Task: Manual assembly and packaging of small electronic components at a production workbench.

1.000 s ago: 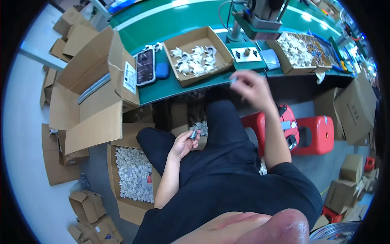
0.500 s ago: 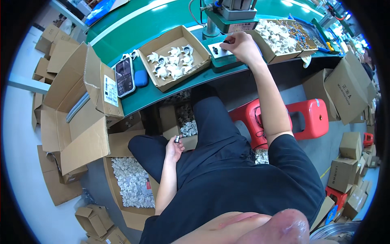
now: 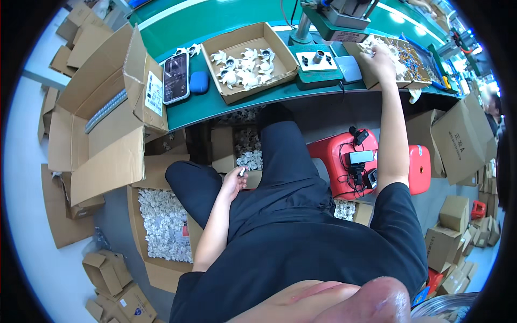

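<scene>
My left hand [image 3: 232, 184] rests above my left thigh, fingers curled round a small metallic cylinder [image 3: 242, 172]. My right hand [image 3: 380, 63] reaches into a cardboard box of white finned plastic parts [image 3: 400, 69] at the right of the bench. Its fingers bend down among the parts; whether one is gripped is hidden. Left of that box, a green press fixture [image 3: 319, 79] carries a white plate [image 3: 307, 63]. A grey metal sleeve [image 3: 319, 56] stands upright on the plate between dark pins. The press head [image 3: 344, 29] hangs above and behind it.
An open carton [image 3: 229, 96] with several white finned parts lies left of the fixture. Beside it are a blue case [image 3: 199, 82] and a phone [image 3: 176, 78]. A red stool [image 3: 344, 180] bears cables and small devices. A big carton [image 3: 153, 121] stands at the left.
My right hand has left the fixture and moved right into the box of white parts. The metal sleeve now shows on the plate. The view has shifted; my left hand keeps its hold.
</scene>
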`<state>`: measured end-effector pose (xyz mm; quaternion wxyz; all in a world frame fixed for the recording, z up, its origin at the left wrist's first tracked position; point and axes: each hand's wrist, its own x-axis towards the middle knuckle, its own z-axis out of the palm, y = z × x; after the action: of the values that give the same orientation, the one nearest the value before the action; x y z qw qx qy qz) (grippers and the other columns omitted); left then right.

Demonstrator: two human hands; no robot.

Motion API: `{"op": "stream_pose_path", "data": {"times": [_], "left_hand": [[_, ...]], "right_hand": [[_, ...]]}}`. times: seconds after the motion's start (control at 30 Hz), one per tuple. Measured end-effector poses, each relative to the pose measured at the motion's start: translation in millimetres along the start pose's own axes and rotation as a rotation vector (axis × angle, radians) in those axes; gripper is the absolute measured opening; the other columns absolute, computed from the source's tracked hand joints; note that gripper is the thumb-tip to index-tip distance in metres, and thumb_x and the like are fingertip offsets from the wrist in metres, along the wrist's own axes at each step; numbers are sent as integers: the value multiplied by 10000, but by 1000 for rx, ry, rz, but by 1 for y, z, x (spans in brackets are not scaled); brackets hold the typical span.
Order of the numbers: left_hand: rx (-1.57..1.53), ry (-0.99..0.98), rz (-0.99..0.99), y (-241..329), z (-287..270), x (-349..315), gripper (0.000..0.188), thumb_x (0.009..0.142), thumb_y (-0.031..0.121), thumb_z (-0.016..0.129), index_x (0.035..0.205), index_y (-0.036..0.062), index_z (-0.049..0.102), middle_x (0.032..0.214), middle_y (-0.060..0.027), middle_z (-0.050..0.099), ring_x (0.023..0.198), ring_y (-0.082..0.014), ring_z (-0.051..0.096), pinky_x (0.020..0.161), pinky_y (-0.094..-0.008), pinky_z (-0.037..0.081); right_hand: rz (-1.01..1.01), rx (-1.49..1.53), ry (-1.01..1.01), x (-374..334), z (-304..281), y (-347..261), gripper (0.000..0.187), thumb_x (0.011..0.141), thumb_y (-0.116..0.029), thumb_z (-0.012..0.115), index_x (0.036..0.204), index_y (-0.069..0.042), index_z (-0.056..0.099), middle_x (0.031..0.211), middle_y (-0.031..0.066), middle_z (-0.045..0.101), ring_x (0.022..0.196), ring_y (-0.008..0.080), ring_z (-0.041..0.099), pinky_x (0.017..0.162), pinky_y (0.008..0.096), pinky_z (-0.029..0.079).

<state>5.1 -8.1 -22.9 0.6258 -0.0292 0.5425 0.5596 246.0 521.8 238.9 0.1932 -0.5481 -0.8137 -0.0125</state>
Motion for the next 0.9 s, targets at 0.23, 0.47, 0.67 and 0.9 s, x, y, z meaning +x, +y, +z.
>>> {"op": "stream_pose_path", "data": {"times": [0.23,0.47,0.67,0.9], "left_hand": [[-25,18,33,2,4,0,277,1025,315,529,1118,91,663,828,23,613,653,-71,557,583,-247,456],[17,31,37,4,-2,0,268,1026,312,518,1117,93,643,843,23,604,676,-71,552,590,-235,444],[31,28,29,4,0,9,252,1019,301,537,1110,93,645,841,19,603,672,-76,550,577,-235,442],[39,19,25,6,1,9,243,1018,297,541,1103,95,646,830,21,599,652,-72,539,584,-231,444]], "right_hand": [[70,166,-46,33,4,46,444,830,-445,741,906,-7,730,839,162,717,812,302,699,775,405,527],[22,382,177,4,-24,-1,411,912,-351,712,1119,4,729,1056,151,742,931,233,725,867,357,544],[102,1362,-503,-39,-4,-62,372,974,-222,671,1251,23,633,1120,107,701,953,182,690,780,303,579],[25,1200,-668,-40,-6,-81,381,978,-288,666,1229,-3,649,1027,67,707,856,127,686,608,246,524]]}}
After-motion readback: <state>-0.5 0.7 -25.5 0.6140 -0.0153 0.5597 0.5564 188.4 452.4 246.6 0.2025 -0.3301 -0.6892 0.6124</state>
